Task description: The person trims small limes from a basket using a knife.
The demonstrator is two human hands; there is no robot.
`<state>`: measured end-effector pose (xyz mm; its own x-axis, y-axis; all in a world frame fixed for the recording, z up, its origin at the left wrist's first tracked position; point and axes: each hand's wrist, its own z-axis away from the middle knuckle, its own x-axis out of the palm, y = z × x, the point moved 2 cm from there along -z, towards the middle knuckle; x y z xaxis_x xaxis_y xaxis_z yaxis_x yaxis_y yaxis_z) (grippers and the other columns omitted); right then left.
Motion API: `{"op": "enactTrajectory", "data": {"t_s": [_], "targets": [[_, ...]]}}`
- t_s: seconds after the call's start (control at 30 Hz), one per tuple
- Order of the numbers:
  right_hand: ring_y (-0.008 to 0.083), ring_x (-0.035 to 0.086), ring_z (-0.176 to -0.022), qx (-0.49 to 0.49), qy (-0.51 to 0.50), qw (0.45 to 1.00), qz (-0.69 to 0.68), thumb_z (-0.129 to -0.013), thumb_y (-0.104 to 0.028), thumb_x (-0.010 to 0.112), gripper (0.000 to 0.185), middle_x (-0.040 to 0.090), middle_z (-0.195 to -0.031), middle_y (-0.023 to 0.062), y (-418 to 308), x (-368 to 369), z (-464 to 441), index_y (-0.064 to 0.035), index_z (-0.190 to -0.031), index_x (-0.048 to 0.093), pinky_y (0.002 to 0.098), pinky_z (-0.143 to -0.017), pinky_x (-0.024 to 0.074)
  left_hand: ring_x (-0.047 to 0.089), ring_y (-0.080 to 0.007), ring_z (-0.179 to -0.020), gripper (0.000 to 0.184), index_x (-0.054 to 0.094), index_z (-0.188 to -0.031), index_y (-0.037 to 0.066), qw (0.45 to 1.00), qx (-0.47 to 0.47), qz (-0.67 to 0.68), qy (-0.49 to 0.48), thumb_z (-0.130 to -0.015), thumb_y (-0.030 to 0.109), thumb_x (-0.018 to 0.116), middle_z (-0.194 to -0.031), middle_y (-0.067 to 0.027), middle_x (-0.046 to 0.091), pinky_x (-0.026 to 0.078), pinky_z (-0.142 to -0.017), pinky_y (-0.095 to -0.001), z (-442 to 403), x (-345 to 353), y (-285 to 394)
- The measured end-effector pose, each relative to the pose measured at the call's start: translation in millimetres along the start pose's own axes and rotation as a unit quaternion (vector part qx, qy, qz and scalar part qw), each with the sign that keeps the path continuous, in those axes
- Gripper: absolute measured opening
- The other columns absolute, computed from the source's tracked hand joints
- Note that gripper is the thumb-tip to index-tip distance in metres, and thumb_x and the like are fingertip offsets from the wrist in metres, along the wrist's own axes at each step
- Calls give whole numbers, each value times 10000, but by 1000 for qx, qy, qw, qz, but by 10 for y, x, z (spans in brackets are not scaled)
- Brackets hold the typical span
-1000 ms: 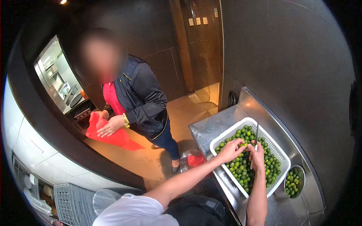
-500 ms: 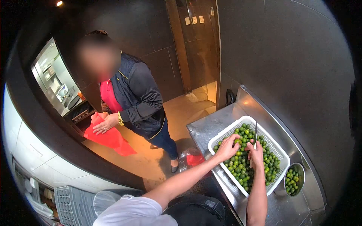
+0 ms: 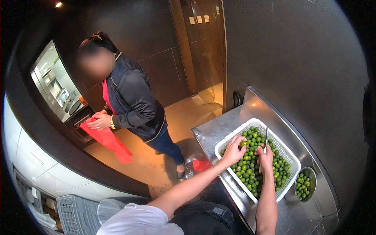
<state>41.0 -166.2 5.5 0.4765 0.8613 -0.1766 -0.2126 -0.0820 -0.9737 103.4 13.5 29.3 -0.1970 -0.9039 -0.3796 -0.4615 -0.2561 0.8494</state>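
Observation:
A white perforated basket [image 3: 296, 156] full of small green limes [image 3: 250, 164] sits on the steel counter. My left hand [image 3: 234, 152] is over the basket's left part, its fingers curled round a yellowish-green lime [image 3: 243, 143]. Over the middle of the limes, my right hand [image 3: 265, 158] is closed round a knife [image 3: 266, 136], whose narrow blade points up and away from me. To the right of the basket stands a round steel container [image 3: 312, 181] with more limes inside.
The steel counter [image 3: 207, 131] has a raised back edge along the dark wall. On the left, a person [image 3: 135, 94] in a dark jacket holds a red sheet-like item [image 3: 111, 141]. A clear plastic bag with red contents [image 3: 197, 164] lies on the floor. Grey crates [image 3: 76, 215] are at lower left.
The person at the left has turned and shifted slightly left with the red item. My left hand has moved a little left and up with the lime; my right hand is almost still.

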Motion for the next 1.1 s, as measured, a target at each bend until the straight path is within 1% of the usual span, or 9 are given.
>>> {"op": "enactTrajectory", "data": {"t_s": [0.33,0.5,0.57,0.63,0.77,0.87,0.97,1.0,1.1], "targets": [[177,595,-546,-55,150,984,82,-891,-203,603,441,668,-766,105,-186,-489,389,-58,-1286,471,324,-467,477,594,-116,-646,295,587,-1155,24,997,-39,69,-25,-926,204,631,-836,-67,647,507,-628,-285,35,76,51],[462,651,-850,-49,168,959,224,-871,-167,587,474,670,-881,272,203,-547,712,-32,-1301,440,504,-791,506,566,-96,-663,265,589,-1155,25,993,-45,110,25,-946,186,613,-874,-46,623,489,-614,-257,-20,-3,78],[238,632,-603,-131,200,928,284,-891,-165,595,506,658,-794,148,340,-487,781,-24,-1341,411,383,-570,513,552,-79,-694,272,567,-1180,24,992,6,117,43,-938,136,622,-885,-32,592,462,-607,-215,-68,18,394],[203,617,-584,-68,214,962,153,-919,-162,562,498,665,-812,138,301,-501,816,-30,-1363,379,342,-548,502,551,-74,-754,291,536,-1203,8,973,-12,231,-3,-932,77,618,-900,-35,577,473,-611,-203,-90,159,786],[110,549,-528,-30,273,959,-70,-978,-163,486,481,662,-845,101,152,-584,1183,17,-1386,304,270,-477,464,594,-96,-887,283,514,-1209,-27,947,-6,304,-99,-943,42,580,-1073,-63,582,550,-666,-241,-21,647,1035],[172,597,-547,44,249,959,-130,-949,-133,480,527,684,-881,135,192,-608,1386,46,-1405,287,321,-515,499,603,-115,-905,283,526,-1208,-24,935,8,334,-121,-933,22,578,-1067,-73,593,563,-677,-240,145,968,1491],[128,539,-505,16,262,962,-74,-952,-96,462,419,616,-762,81,566,-564,1281,44,-1327,340,281,-427,443,651,-190,-929,374,554,-1256,26,955,188,133,-189,-895,81,632,-1158,-137,621,564,-679,-275,241,1274,2077],[195,621,-591,49,234,970,-36,-910,-111,508,586,680,-944,161,556,-621,1273,51,-1422,272,327,-541,513,665,-196,-907,402,552,-1283,55,945,205,127,-221,-892,99,635,-1141,-131,637,556,-664,-280,222,1344,2150],[191,628,-597,108,221,965,-94,-906,-111,515,574,682,-945,160,212,-699,1461,43,-1410,288,326,-560,516,670,-175,-906,372,566,-1267,41,937,207,130,-249,-903,94,619,-1101,-128,657,557,-675,-294,124,1107,2240]]}}
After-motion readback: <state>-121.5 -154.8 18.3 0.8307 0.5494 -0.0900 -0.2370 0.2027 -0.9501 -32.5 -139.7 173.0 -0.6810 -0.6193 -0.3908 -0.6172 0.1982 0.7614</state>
